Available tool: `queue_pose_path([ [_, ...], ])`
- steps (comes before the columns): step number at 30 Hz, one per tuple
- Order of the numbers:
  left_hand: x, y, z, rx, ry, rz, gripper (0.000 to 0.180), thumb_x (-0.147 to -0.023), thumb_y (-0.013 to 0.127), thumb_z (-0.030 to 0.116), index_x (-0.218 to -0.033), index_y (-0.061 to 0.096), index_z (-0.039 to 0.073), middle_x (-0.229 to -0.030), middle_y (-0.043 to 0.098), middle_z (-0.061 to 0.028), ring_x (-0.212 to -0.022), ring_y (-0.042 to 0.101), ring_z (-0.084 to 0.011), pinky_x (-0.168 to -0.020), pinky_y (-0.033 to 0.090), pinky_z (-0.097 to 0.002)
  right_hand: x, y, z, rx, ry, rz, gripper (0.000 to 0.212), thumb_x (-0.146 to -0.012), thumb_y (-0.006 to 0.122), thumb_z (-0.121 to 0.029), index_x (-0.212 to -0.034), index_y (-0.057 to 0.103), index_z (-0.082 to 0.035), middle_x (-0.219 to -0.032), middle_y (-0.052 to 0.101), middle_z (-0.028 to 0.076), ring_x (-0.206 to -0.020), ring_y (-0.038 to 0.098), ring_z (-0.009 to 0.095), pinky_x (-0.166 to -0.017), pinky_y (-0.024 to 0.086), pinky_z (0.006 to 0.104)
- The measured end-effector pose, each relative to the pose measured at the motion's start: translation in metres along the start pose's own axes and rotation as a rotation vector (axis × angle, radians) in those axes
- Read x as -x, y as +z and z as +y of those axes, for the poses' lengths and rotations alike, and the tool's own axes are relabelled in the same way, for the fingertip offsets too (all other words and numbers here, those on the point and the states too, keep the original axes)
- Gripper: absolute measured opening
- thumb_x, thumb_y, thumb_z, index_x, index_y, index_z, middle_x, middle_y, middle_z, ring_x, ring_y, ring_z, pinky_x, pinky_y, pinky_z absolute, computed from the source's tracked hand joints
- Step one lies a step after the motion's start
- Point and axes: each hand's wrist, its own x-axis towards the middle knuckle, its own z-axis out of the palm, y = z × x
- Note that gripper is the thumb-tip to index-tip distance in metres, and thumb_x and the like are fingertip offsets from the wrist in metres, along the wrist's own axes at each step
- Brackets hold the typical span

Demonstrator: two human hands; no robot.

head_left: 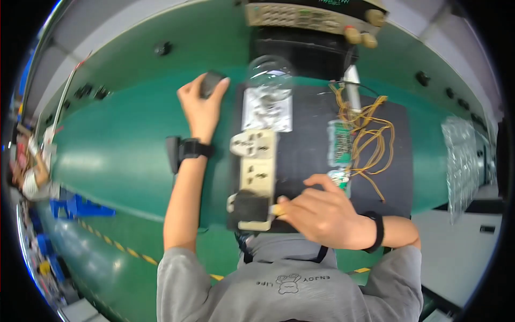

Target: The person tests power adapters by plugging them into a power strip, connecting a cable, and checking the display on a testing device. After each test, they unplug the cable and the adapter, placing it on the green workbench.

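Note:
My left hand [199, 107] grips a dark, blocky piece [213, 84] between thumb and fingers, above the green bench at the left of the black mat; its exact kind is unclear. A cream power strip [256, 177] lies along the mat's left part. At its near end sits a black box-shaped adapter [251, 207]. Close against that adapter, my right hand [322, 214] pinches a small yellowish piece [277, 210], blurred at the fingertips. Beyond the strip, a clear glass dome [270, 72] stands by a white plate [267, 114] bearing small parts.
On the black mat [306, 145], green circuit boards [340, 142] lie beside tangled yellow wires [378, 142]. A bench instrument [311, 19] with knobs stands at the back. Bubble wrap [460, 166] hangs over the bench's right end. Another person [35, 174] sits far left.

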Motion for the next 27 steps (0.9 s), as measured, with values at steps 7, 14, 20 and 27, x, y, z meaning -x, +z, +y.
queue_pose_path([
  [7,-0.036,0.018,-0.028,0.234,-0.046,0.076,0.045,-0.077,0.072,0.026,-0.112,0.057,0.002,-0.093,0.058,-0.0110,-0.080,0.057,-0.0177,-0.074,0.045,-0.0287,0.001,-0.074,0.076,0.428,0.345,0.108,0.044,-0.072,0.071,-0.028,-0.105,0.061,-0.001,-0.095,0.063,0.009,-0.082,0.058,0.023,-0.083,0.039,0.0393],
  [14,-0.071,0.037,-0.017,-0.169,-0.128,0.045,0.051,-0.080,0.067,0.014,-0.128,0.049,0.012,-0.072,0.055,-0.0016,-0.063,0.047,-0.0098,-0.062,0.043,-0.0247,0.117,-0.159,0.327,0.533,1.115,0.305,0.078,-0.067,0.075,-0.023,-0.131,0.037,0.001,-0.130,0.043,0.022,-0.120,0.042,0.034,-0.100,0.034,0.0383],
  [20,-0.076,0.050,-0.021,0.015,0.009,0.162,0.081,-0.079,0.062,0.007,-0.145,0.016,0.018,-0.101,0.057,-0.0157,-0.077,0.056,-0.0185,-0.076,0.046,-0.0328,0.187,-0.198,0.461,0.446,1.128,0.501,0.096,-0.055,0.078,-0.013,-0.136,0.029,0.001,-0.134,0.039,0.024,-0.124,0.039,0.033,-0.105,0.031,0.0351],
  [27,-0.077,0.045,-0.028,-0.032,-0.087,0.244,0.074,-0.077,0.066,0.010,-0.139,0.025,0.009,-0.107,0.050,-0.0117,-0.080,0.054,-0.0162,-0.075,0.044,-0.0307,0.125,-0.184,0.428,0.254,1.030,0.352,0.054,-0.055,0.073,-0.010,-0.099,0.043,0.000,-0.084,0.057,0.014,-0.079,0.056,0.029,-0.075,0.046,0.0364],
])
